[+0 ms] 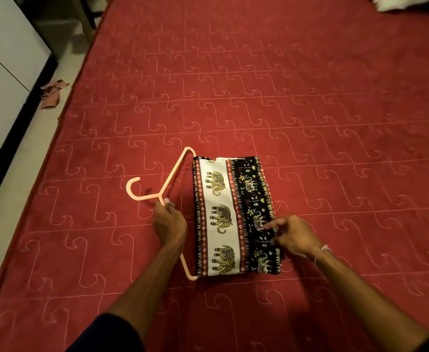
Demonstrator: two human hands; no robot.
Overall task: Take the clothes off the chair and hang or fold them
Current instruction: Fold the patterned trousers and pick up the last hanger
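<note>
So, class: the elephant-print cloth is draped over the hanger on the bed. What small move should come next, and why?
Probably lift the hanger by its neck. The left hand already grips it there, the folded elephant-print cloth lies over its bar, and the right hand rests its fingertips on the cloth, so it looks ready to hang.

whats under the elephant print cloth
The folded elephant print cloth lies on the red quilted bedspread. The peach hanger runs in beneath its left edge; the bottom bar is covered. Anything else underneath is hidden.
</note>
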